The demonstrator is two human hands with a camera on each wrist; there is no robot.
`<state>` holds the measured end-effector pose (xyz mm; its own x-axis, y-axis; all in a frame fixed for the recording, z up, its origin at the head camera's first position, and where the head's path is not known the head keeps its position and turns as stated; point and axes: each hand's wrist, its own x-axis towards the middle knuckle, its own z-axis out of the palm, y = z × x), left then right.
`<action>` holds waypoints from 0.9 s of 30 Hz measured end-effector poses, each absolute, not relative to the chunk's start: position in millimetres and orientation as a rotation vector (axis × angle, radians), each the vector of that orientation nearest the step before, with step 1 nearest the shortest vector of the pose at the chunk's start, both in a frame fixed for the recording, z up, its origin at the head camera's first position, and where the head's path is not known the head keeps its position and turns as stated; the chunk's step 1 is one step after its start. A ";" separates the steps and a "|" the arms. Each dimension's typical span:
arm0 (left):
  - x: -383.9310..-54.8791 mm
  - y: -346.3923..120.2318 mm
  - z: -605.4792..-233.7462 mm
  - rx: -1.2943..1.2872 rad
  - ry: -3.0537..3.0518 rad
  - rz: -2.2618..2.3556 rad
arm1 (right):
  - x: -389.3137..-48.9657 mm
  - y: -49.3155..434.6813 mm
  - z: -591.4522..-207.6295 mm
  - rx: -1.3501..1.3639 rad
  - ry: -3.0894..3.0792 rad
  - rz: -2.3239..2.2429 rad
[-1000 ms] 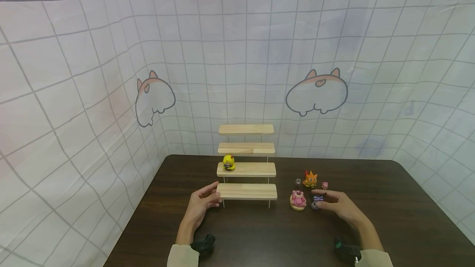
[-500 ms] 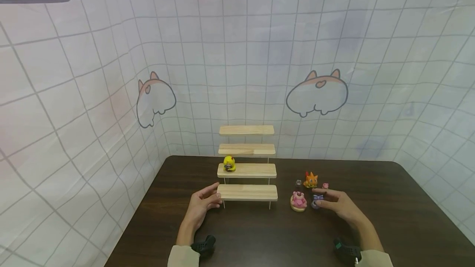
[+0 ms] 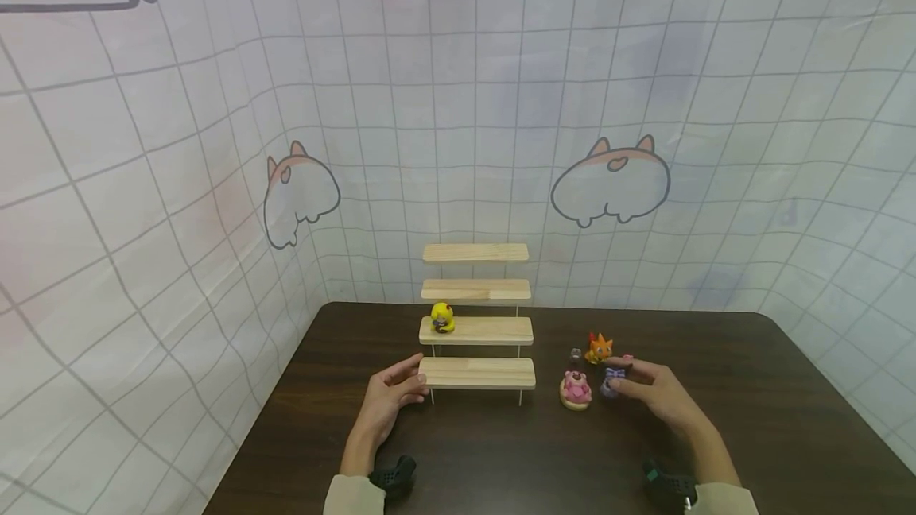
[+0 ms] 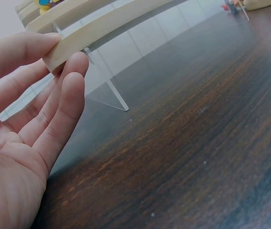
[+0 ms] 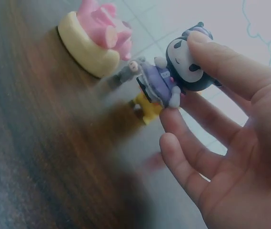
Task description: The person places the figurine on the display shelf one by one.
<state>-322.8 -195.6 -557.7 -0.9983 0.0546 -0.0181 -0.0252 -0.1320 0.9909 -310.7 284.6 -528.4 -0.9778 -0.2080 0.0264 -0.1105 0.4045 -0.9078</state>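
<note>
A tiered wooden display shelf (image 3: 475,373) stands in the middle of the table. My left hand (image 3: 387,398) pinches the left end of its lowest board, thumb on top and fingers below, as the left wrist view shows. In my right hand (image 3: 660,394) is a small figurine (image 5: 166,76) with a black hood, white face and purple dress, pinched by the head between thumb and fingers. It appears close above the tabletop in the right wrist view. Beside it sits a pink bear figurine (image 3: 576,389) on a cream base. A yellow figurine (image 3: 442,318) occupies the second board's left end.
Behind the right hand are an orange figurine (image 3: 599,349) with pointed ears and a tiny grey figurine (image 3: 576,354). A small pink piece (image 3: 627,357) is partly hidden by the fingers. A grid-patterned cloth (image 3: 458,118) hangs around the dark wooden table (image 3: 529,459).
My right hand has risen slightly with the hooded figurine and now partly covers the small pink piece. The left hand keeps its grip on the shelf.
</note>
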 end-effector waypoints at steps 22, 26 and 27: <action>-323.5 -196.3 -559.9 0.066 2.059 2.310 | -310.2 276.1 -509.4 -0.289 2.639 -1.657; -324.0 -196.1 -560.3 0.060 2.052 2.313 | -308.8 273.8 -505.9 -0.291 2.652 -1.648; -324.2 -196.0 -560.5 0.056 2.048 2.314 | -308.4 273.3 -505.2 -0.295 2.659 -1.642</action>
